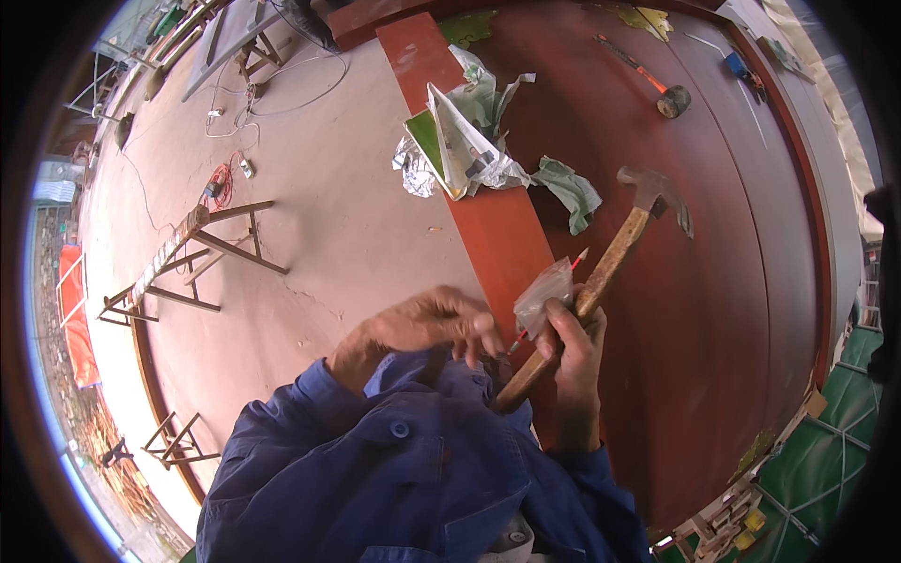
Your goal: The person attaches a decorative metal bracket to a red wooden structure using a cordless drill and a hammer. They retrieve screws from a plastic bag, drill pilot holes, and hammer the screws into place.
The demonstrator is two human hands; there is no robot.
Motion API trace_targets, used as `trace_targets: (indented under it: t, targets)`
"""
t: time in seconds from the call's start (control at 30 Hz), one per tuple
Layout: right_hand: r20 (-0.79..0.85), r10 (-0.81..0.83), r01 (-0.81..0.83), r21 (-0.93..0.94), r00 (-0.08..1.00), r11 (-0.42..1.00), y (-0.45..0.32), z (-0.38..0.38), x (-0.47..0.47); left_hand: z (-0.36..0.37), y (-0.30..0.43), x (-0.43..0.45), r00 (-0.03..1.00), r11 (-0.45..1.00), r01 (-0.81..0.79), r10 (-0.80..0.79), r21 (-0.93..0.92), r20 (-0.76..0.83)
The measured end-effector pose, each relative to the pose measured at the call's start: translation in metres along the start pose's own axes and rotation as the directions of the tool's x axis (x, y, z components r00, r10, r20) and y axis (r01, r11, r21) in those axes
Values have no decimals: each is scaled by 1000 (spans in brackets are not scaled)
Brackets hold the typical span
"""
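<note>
My right hand (574,341) grips the wooden handle of a claw hammer (605,267), whose head points up and to the right. Between the same hand's fingers are a small clear plastic bag (545,295) and a red pencil (578,259), partly hidden behind the bag. My left hand (436,324) is in front of my chest, slightly blurred, fingers apart and bent, with nothing seen in it. It is near the lower end of the pencil; whether it touches anything is unclear. Beyond my hands, crumpled paper (486,98) and a green-covered booklet (426,144) lie on a red wooden board (500,225).
A rubber mallet (672,100) and a blue tool (738,67) lie on the dark red panelled surface (676,281). On the left, wooden sawhorses (232,246) stand on the pale floor (366,211), near coiled cords (224,186). Part of a person (310,24) shows at the top.
</note>
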State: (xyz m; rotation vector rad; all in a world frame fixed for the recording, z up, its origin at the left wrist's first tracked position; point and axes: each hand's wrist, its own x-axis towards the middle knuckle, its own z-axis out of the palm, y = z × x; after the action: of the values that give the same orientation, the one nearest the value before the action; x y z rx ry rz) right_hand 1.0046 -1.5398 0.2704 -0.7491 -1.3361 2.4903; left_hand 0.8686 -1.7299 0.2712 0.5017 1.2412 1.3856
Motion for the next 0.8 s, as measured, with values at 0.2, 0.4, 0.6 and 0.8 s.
trace_targets:
  t: [0.2, 0.4, 0.6, 0.8]
  targets:
    - [-156, 20, -36, -101, 988, 994, -20, 6, 35, -197, -52, 102, 622, 988, -36, 138, 148, -771]
    - [-328, 35, -125, -256, 944, 958, -10, 28, 51, -273, -84, 172, 505, 978, 202, -65, 45, -861]
    - [-472, 24, -154, -238, 881, 959, -2, 53, 73, -255, -61, 178, 470, 992, 103, -113, -73, -875]
    - [-461, 49, -166, -218, 886, 962, -6, 75, 85, -248, -21, 169, 795, 868, -188, -140, -459, -590]
